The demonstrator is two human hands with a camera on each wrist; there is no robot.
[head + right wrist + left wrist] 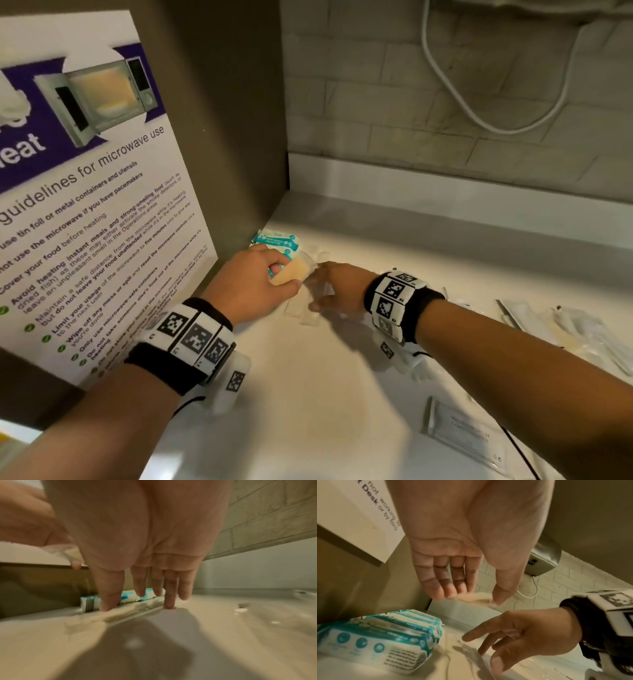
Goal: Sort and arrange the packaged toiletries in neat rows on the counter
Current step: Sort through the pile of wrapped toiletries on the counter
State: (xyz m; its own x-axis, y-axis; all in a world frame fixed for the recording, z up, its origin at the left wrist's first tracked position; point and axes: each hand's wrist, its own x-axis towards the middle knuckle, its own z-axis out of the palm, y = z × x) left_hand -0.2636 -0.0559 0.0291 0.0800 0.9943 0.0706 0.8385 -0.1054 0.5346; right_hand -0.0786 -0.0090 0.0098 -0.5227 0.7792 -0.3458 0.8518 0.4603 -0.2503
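My left hand [286,275] pinches a small tan packet [295,271] in clear wrap between thumb and fingers, just above the counter; in the left wrist view the packet [476,599] sits at my fingertips. A stack of teal-and-white wipe packs [276,240] [385,639] lies in the back left corner. My right hand [320,289] reaches in beside it, fingers straight and spread, fingertips [169,605] touching flat clear packets [308,310] [135,610] on the white counter [325,394].
A microwave guidelines poster [85,222] covers the left wall panel. Long clear-wrapped items [568,329] lie at the right, and a flat grey sachet [462,433] at the front right. A white cable [479,114] hangs on the tiled wall.
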